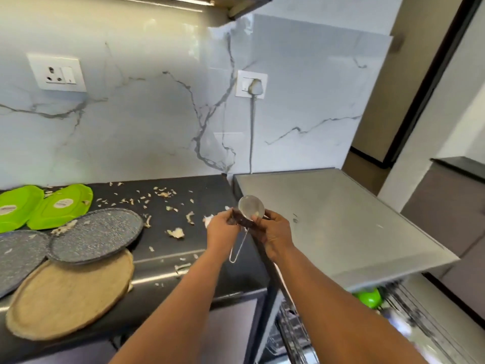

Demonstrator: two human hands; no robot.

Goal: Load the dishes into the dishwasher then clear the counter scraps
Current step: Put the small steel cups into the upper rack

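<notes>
So both hands meet mid-frame over the counter edge: the left hand and right hand pinch a small metal strainer and a dark scrap between curled fingers. Lower right, the open dishwasher's rack holds something green. At left, green trays, speckled plates and scraps sit on the counter.

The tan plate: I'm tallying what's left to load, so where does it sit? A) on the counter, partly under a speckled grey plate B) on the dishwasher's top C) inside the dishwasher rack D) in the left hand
A: the tan plate lies on the counter, its upper edge overlapped by a speckled grey plate.
</notes>
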